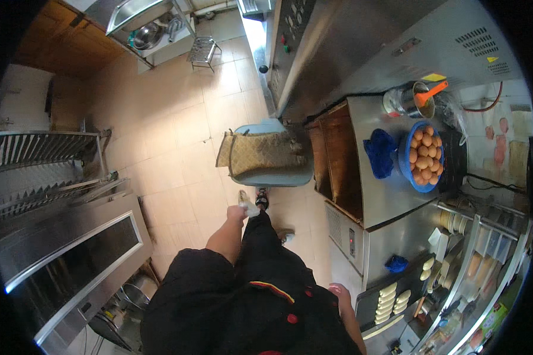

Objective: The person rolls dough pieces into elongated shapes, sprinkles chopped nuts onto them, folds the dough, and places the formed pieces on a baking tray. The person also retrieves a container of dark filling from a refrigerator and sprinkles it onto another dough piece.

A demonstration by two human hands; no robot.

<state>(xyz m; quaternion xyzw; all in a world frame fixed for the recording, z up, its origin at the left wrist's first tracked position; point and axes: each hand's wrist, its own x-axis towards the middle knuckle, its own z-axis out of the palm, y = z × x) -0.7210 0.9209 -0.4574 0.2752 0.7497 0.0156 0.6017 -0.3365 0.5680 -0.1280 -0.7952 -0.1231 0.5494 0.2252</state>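
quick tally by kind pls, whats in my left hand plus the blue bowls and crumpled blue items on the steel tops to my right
Pale crumpled item in the left hand: 1
Blue bowl, filled with eggs: 1
Crumpled blue items: 2 (larger one, smaller one)
Total: 4, not counting the eggs

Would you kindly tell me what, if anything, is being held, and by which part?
The left hand holds a crumpled, whitish bag-like thing by its left side; nothing shows in the right hand.
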